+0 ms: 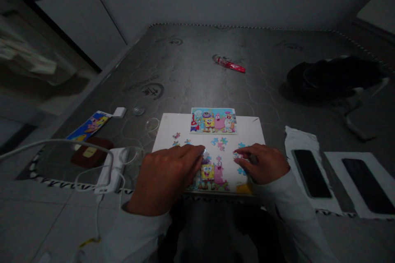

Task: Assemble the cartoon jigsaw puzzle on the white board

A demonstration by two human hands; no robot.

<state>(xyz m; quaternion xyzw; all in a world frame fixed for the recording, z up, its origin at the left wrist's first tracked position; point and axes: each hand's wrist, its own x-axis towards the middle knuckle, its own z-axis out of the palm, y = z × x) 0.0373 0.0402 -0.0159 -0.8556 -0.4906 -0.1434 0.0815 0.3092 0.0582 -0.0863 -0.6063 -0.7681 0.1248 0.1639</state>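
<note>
- The white puzzle board is the landmark, lying directly in front of the person on a grey quilted mattress.
- The left hand lies over the board's near-left part, fingers together and stretched toward the centre. Whether it holds a piece cannot be told.
- The right hand is over the board's near-right edge, fingers curled inward with the tips close together. A small piece may be between them, but that cannot be told.
- The hands are close together, with the fingertips of each almost meeting above the middle of the board.
- The assembled puzzle section lies on the board's near edge, partly under the left hand's fingers.
- Loose jigsaw pieces are scattered on the board's middle, just beyond the fingertips.
- A cartoon picture card lies at the board's far edge.
- Left of the board are a white power strip with a white cable, a brown wallet and a cartoon card.
- Right of the board, two black phones lie on white sheets.
- Beyond the board lie a red tube and a black bag.
</note>
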